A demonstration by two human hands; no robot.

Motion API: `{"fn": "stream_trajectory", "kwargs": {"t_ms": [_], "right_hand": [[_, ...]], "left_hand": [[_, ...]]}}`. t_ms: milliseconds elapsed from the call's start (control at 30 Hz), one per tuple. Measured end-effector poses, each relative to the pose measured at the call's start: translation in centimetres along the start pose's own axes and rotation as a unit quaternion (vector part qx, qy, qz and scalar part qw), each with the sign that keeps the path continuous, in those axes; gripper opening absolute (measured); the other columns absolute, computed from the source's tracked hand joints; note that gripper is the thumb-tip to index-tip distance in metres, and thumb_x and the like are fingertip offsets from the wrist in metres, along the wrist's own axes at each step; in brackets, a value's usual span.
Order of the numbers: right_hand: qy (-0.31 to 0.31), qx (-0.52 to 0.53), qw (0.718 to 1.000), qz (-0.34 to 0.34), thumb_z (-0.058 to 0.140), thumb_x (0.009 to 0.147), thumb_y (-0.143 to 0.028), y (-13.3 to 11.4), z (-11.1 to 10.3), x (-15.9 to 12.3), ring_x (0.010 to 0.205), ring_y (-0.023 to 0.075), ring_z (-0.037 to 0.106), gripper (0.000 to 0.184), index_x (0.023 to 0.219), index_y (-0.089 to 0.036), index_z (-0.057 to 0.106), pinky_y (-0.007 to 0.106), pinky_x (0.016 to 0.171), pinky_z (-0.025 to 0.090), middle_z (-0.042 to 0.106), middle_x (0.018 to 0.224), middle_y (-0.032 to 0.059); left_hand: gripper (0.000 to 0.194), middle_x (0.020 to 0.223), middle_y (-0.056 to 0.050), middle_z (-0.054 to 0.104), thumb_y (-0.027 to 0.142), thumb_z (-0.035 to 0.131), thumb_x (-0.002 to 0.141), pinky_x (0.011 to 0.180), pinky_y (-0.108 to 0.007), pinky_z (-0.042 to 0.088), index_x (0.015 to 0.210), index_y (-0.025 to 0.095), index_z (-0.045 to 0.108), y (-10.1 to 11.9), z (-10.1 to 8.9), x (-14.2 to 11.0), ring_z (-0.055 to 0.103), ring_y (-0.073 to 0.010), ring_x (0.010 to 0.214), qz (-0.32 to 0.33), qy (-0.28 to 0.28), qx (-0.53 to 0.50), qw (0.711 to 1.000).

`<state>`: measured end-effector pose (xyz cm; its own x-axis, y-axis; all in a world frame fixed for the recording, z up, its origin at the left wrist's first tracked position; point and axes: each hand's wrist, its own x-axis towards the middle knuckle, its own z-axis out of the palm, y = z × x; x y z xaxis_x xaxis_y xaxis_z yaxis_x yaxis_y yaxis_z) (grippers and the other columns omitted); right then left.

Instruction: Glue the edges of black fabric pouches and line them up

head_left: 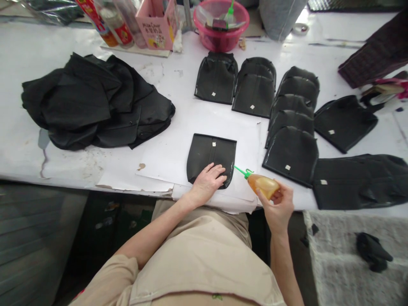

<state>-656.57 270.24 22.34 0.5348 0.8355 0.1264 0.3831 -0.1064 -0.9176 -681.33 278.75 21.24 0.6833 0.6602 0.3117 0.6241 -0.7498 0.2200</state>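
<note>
A black leather piece (210,155) with a rounded lower end lies on white paper (172,148) near the table's front edge. My left hand (208,182) rests flat on its lower part, fingers spread. My right hand (277,206) grips an amber glue bottle (263,185) with a green nozzle; the nozzle tip points at the piece's right edge, close to it.
Several more black pieces (291,127) lie in rows to the right and behind. A heap of black material (92,102) sits at the left. A pink bowl (221,40), a pink box (157,25) and bottles (111,21) stand at the back edge.
</note>
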Motion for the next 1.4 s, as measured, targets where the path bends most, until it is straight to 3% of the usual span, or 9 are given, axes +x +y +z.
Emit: {"fn": "stream_trajectory", "kwargs": {"t_ms": [133,267,467,567,667,833,1400], "right_hand": [[0.040,0.068,0.997,0.008,0.093,0.067,-0.044,-0.6,0.6,1.2,0.091,0.0224,0.072,0.065,0.120,-0.021,0.061,0.037,0.077,0.062,0.069,0.111,0.0066],[0.052,0.130,0.989,0.039,0.094,0.065,-0.044,-1.7,0.7,1.4,0.071,0.0163,0.067,0.062,0.113,-0.021,0.061,0.026,0.055,0.057,0.068,0.099,0.0030],[0.097,0.130,0.985,0.062,0.094,0.065,-0.045,-1.6,-0.9,0.1,0.065,0.0140,0.064,0.063,0.112,-0.021,0.060,0.019,0.041,0.049,0.068,0.098,0.0021],[0.095,0.115,0.987,0.054,0.096,0.064,-0.041,-1.1,-2.0,-1.2,0.074,0.0171,0.069,0.065,0.115,-0.020,0.062,0.020,0.044,0.050,0.069,0.103,0.0042],[0.076,0.090,0.992,0.049,0.096,0.065,-0.040,-0.8,-2.7,-2.7,0.081,0.0203,0.072,0.063,0.115,-0.020,0.063,0.027,0.058,0.059,0.070,0.104,0.0054],[0.047,0.069,0.996,0.027,0.094,0.070,-0.036,-0.5,-3.2,-4.7,0.088,0.0212,0.074,0.060,0.120,-0.019,0.064,0.035,0.077,0.063,0.071,0.109,0.0071],[0.034,-0.061,0.996,-0.064,0.091,0.075,-0.044,0.9,-2.1,-5.1,0.091,0.0237,0.074,0.063,0.127,-0.018,0.065,0.036,0.075,0.065,0.071,0.116,0.0115]], "left_hand": [[0.020,0.132,-0.011,0.072,0.017,0.081,0.090,0.117,-0.047,0.049,0.107,0.017,0.072,0.1,0.0,0.2,0.066,-0.0261,0.130,-0.003,-0.004,0.003,1.000],[0.019,0.126,-0.011,0.073,0.024,0.084,0.088,0.108,-0.045,0.051,0.103,0.017,0.074,0.3,-0.2,1.3,0.067,-0.0270,0.122,-0.015,-0.005,0.005,1.000],[0.021,0.114,-0.009,0.072,0.039,0.081,0.092,0.095,-0.043,0.046,0.094,0.018,0.077,0.4,-1.4,3.9,0.066,-0.0273,0.108,-0.046,-0.095,0.006,0.994],[0.020,0.113,-0.009,0.072,0.038,0.079,0.093,0.093,-0.042,0.042,0.094,0.018,0.078,0.6,-2.3,4.9,0.065,-0.0273,0.108,-0.051,-0.147,0.016,0.988],[0.017,0.109,-0.010,0.071,0.036,0.078,0.095,0.089,-0.041,0.038,0.093,0.019,0.078,0.6,-3.0,5.5,0.063,-0.0271,0.105,-0.047,-0.185,0.019,0.981],[0.019,0.104,-0.010,0.070,0.037,0.076,0.096,0.086,-0.041,0.036,0.092,0.019,0.078,0.4,-2.9,6.4,0.063,-0.0270,0.102,-0.046,-0.193,0.025,0.980],[0.018,0.106,-0.010,0.067,0.036,0.077,0.095,0.083,-0.038,0.036,0.099,0.018,0.076,0.5,-2.8,7.7,0.061,-0.0273,0.105,-0.073,-0.211,0.036,0.974]]}}
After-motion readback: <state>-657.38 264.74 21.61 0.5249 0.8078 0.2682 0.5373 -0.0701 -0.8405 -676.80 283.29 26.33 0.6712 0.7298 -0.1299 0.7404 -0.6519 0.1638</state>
